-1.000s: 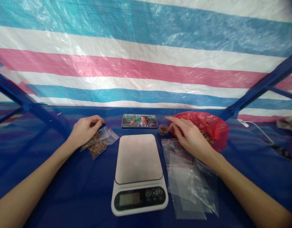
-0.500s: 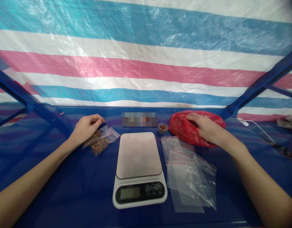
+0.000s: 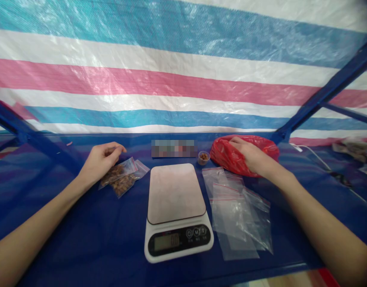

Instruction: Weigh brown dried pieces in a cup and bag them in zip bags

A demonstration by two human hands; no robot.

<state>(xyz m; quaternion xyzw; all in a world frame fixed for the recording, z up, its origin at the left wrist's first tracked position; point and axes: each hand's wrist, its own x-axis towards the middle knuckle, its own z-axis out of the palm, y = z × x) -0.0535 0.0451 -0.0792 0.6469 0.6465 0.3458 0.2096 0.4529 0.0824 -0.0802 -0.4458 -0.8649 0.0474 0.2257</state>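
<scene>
My left hand (image 3: 104, 159) is beside two small zip bags (image 3: 123, 185) filled with brown pieces that look like nuts or seeds. Its fingers are curled with the thumb pressed against them, and nothing shows in the pinch. At the red plastic bag (image 3: 228, 157), my right hand (image 3: 249, 153) reaches into the mouth; the fingertips are hidden by the bag. Between both hands stands a white digital kitchen scale (image 3: 177, 195) with a bare plate and a display that reads zero.
A small clear cup (image 3: 203, 158) of brown pieces stands left of the red bag. Several flat zip bags (image 3: 235, 223) lie right of the scale. A blurred-out rectangular item (image 3: 174, 148) sits behind the scale. Blue frame bars (image 3: 329, 89) rise at both sides, and a cable (image 3: 317, 157) lies far right.
My left hand has shifted slightly left, off the filled zip bags. The right hand remains at the red bag. The camera view has turned a little.
</scene>
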